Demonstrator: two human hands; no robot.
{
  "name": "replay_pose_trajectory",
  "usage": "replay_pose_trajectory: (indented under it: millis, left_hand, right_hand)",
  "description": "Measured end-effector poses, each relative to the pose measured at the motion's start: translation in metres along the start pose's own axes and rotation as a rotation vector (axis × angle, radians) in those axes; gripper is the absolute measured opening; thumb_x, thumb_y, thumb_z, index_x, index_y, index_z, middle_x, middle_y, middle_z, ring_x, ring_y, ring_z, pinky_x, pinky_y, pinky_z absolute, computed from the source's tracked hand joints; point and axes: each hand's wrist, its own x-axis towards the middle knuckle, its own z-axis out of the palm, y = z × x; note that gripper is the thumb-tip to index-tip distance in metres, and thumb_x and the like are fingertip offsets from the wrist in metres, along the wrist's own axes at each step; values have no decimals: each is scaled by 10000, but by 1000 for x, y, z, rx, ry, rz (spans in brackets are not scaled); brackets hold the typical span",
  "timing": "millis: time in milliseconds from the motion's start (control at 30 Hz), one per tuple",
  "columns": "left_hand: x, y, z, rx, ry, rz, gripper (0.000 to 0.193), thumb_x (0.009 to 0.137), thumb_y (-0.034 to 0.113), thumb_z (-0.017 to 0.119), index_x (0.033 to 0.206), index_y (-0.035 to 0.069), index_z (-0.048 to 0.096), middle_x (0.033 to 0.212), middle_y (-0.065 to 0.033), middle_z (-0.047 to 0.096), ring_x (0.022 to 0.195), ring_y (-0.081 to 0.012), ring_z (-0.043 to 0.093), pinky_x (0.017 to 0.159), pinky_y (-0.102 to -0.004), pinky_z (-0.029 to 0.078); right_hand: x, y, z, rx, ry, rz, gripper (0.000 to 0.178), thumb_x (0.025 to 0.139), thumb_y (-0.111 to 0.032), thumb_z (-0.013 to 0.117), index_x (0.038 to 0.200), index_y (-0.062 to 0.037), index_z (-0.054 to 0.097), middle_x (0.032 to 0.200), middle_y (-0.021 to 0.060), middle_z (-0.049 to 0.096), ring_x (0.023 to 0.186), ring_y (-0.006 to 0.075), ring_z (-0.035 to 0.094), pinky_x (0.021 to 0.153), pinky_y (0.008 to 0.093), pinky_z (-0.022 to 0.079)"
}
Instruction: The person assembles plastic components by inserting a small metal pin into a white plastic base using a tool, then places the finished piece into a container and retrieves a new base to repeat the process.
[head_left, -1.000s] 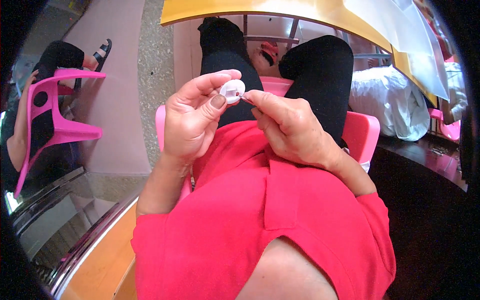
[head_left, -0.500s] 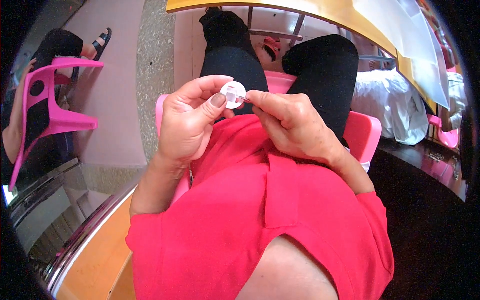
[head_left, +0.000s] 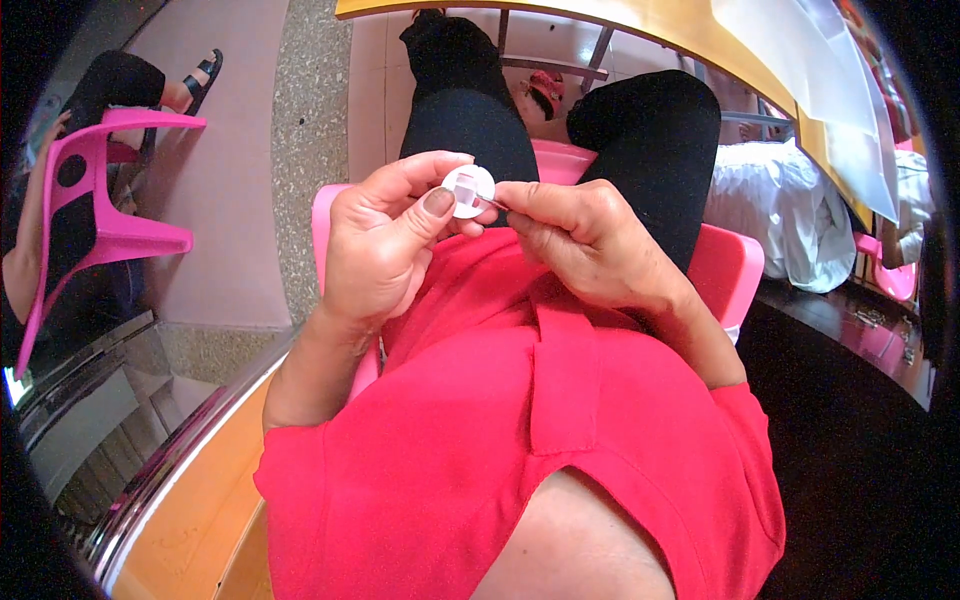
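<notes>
Between the thumb and fingers of my left hand point(head_left: 380, 240) is a small round white plastic disc point(head_left: 483, 180), with a squarish opening through its middle. It is held tilted above my lap. My right hand point(head_left: 600, 245) meets the disc's right edge, its thumb and forefinger pinched on a thin, reddish-brown sliver point(head_left: 497, 205) that reaches the disc's rim. Most of that thin piece is hidden by my fingers, so its kind does not show. The two hands almost touch at the disc.
A wooden table edge point(head_left: 600, 22) with a translucent sheet point(head_left: 800, 60) crosses ahead. White fabric or sheeting point(head_left: 780, 210) hangs on the right. Someone in black sits on a pink chair point(head_left: 95, 200) at left. I sit on a pink seat point(head_left: 735, 275).
The disc and both hands have barely shifted, with the whole view moving slightly. Both grips stay the same.
</notes>
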Motion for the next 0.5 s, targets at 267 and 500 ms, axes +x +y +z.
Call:
replay_pose_trajectory:
  millis: [267, 500]
  left_hand:
    - [1, -3, 0, -36, -21, -8, 268, 915, 43, 546, 1162, -58, 549, 1009, -169, 644, 880, -231, 650, 780, -318, 537]
    - [-1, -8, 1, 41, -3, 18, 267, 915, 38, 545, 1162, -62, 548, 1004, -172, 645, 878, -225, 650, 789, -319, 537]
  right_hand:
    - [3, 1, -7, 51, -69, 8, 220, 914, -24, 519, 1102, 54, 601, 648, 30, 545, 590, 89, 511, 549, 238, 434]
    - [5, 5, -7, 85, -73, 64, 200, 924, -51, 528, 1077, 32, 626, 653, 17, 545, 597, 76, 506, 552, 230, 435]
